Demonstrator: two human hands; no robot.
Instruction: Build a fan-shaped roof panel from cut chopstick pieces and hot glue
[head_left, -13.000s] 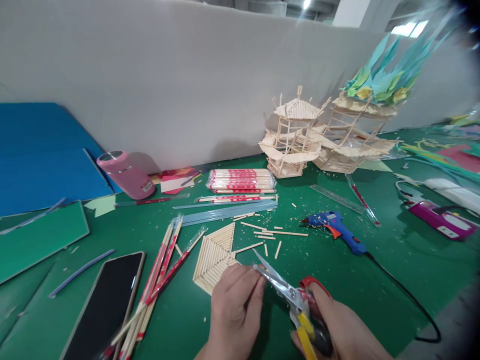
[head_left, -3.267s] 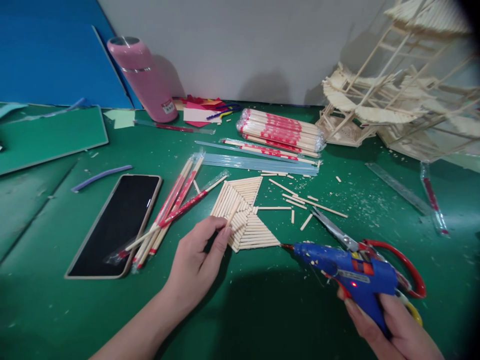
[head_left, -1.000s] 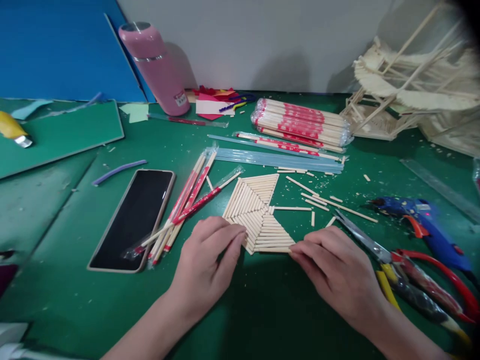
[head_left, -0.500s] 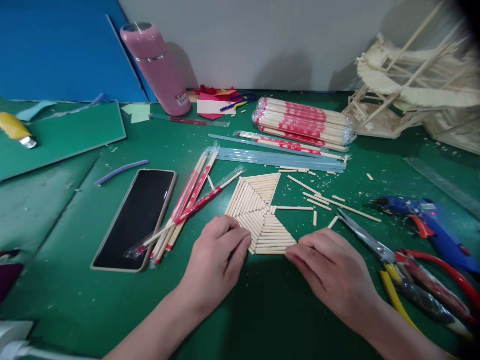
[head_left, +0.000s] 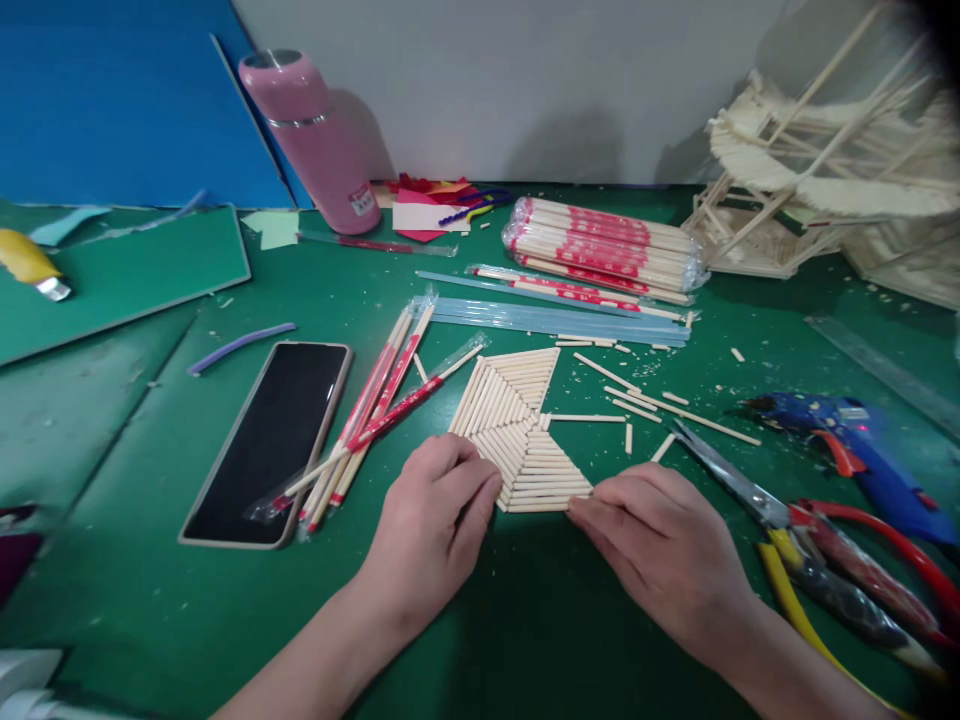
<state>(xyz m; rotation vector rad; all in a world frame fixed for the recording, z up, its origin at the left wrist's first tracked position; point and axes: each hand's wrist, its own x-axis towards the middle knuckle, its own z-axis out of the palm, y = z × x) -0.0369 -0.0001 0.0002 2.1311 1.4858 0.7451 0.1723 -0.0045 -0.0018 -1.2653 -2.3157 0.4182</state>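
Note:
A flat panel of cut wooden sticks (head_left: 506,390), laid in wedge-shaped sections round a centre, lies on the green table. One section is a gap with a single stick (head_left: 585,418) reaching out into it. At the panel's lower left corner, my left hand (head_left: 439,505) is closed with thumb and fingers on the edge. My right hand (head_left: 660,530) pinches the right end of the panel's lowest stick (head_left: 534,506); the fingertips hide that end. Loose cut sticks (head_left: 634,403) lie to the panel's right.
Scissors (head_left: 735,475), cutters with yellow grips and a blue glue gun (head_left: 862,440) lie at right. Wrapped chopsticks (head_left: 390,415) and a phone (head_left: 266,440) are at left. Behind stand a pink flask (head_left: 319,140), a chopstick bundle (head_left: 607,245) and a stick model (head_left: 795,180).
Both hands stay almost still on the panel's near edge. The right fingertips have shifted very slightly left, and the whole view has moved a little.

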